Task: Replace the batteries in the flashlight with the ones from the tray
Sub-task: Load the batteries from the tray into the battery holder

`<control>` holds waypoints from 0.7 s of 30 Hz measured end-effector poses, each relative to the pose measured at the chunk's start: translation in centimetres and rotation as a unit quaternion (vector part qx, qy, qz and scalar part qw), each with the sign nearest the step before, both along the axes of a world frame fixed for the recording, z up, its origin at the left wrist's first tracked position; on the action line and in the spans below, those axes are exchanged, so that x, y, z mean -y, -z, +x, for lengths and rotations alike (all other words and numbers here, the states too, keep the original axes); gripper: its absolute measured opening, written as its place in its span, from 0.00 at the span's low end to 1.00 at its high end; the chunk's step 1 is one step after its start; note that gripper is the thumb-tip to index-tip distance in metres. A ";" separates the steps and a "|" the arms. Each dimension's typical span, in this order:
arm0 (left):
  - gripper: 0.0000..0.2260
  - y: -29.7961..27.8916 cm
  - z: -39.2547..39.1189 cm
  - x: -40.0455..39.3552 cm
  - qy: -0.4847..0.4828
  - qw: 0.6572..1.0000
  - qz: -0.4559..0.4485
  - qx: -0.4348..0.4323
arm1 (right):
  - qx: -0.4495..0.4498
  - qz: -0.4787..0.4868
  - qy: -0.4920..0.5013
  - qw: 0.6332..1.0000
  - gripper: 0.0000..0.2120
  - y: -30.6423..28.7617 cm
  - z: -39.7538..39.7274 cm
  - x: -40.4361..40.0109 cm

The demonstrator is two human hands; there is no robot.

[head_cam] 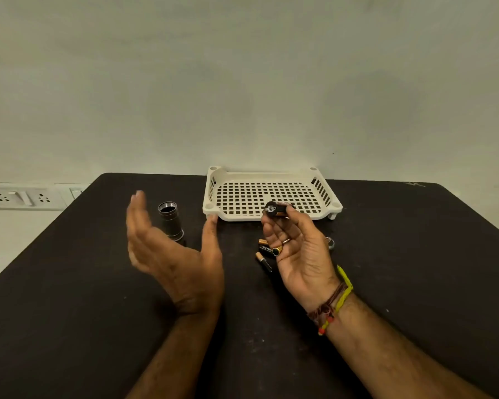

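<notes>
My right hand (296, 249) is raised palm-up above the table and pinches a small black battery holder (275, 209) at its fingertips, its metal-contact end facing me. My left hand (170, 251) hovers open beside it, fingers straight, holding nothing. The black flashlight body (170, 221) stands upright on the table behind my left hand, its open end up. Loose batteries (264, 254) lie on the table just under my right hand, partly hidden by it. The white perforated tray (213, 197) sits at the far edge with nothing visible inside.
A dark table (69, 298) carries everything. A small metal ring piece (330, 243) lies to the right of my right hand. A white wall socket panel (23, 197) is at the far left, beyond the table edge.
</notes>
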State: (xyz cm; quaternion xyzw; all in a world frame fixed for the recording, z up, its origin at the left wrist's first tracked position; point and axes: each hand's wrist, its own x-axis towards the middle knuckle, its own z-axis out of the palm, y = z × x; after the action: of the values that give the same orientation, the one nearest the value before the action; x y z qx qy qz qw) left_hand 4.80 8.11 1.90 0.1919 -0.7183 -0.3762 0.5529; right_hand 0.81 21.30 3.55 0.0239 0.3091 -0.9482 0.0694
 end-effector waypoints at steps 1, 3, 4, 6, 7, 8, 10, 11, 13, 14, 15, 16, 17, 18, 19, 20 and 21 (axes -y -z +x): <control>0.42 0.1 -0.2 0.1 0.000 0.998 0.052 0.025 | -0.002 0.005 -0.001 1.000 0.12 0.0 0.0 0.0; 0.37 0.3 -0.6 0.6 0.000 0.989 0.135 0.053 | -0.007 0.016 0.003 1.000 0.13 0.2 -0.1 0.0; 0.33 0.4 -0.7 0.9 0.000 0.985 0.162 0.058 | -0.008 0.020 0.005 1.000 0.13 0.3 -0.1 0.0; 0.24 0.7 -0.8 1.3 0.008 0.980 0.189 0.062 | -0.015 0.030 0.010 0.999 0.13 0.5 -0.2 -0.1; 0.21 0.7 -0.9 1.3 0.016 0.980 0.189 0.063 | -0.020 0.033 0.011 0.999 0.15 0.5 -0.2 -0.1; 0.19 0.6 -0.9 1.3 0.028 0.981 0.182 0.063 | -0.024 0.034 0.013 0.999 0.17 0.5 -0.1 -0.1; 0.16 0.4 -0.8 1.0 0.060 0.985 0.151 0.065 | -0.030 0.041 0.028 0.998 0.20 0.7 -0.2 0.0; 0.15 0.4 -0.8 0.8 0.081 0.986 0.127 0.067 | -0.041 0.060 0.046 0.996 0.17 0.9 -0.3 0.1; 0.14 0.4 -0.7 0.4 0.135 0.985 0.083 0.069 | -0.090 0.150 0.117 0.977 0.10 1.0 -0.1 0.3; 0.14 0.3 -0.7 0.2 0.165 0.982 0.064 0.071 | -0.132 0.210 0.167 0.954 0.10 1.1 0.1 0.3; 0.14 0.3 -0.6 0.0 0.191 0.978 0.044 0.077 | -0.184 0.261 0.208 0.924 0.11 1.2 0.3 0.4; 0.14 0.3 -0.6 -0.1 0.209 0.974 0.019 0.083 | -0.236 0.300 0.236 0.894 0.12 1.3 0.7 0.4; 0.14 0.3 -0.6 -0.3 0.218 0.972 -0.010 0.088 | -0.280 0.324 0.253 0.868 0.13 1.3 1.1 0.5; 0.15 0.4 -0.6 -0.3 0.221 0.970 -0.038 0.093 | -0.312 0.340 0.265 0.847 0.14 1.3 1.5 0.6; 0.15 0.4 -0.7 -0.3 0.222 0.969 -0.054 0.097 | -0.332 0.354 0.276 0.829 0.15 1.3 1.8 0.7; 0.15 0.5 -0.7 -0.3 0.221 0.968 -0.061 0.102 | -0.343 0.369 0.288 0.814 0.16 1.3 2.0 0.8; 0.15 0.5 -0.7 -0.3 0.220 0.968 -0.062 0.106 | -0.348 0.383 0.299 0.801 0.16 1.3 2.1 0.9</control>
State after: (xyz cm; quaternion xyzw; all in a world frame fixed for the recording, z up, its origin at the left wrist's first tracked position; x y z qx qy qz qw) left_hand 4.08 8.38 1.42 0.0338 -0.8193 -0.4210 0.3878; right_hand 2.91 20.40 2.25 -0.1917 0.6281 -0.6705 -0.3451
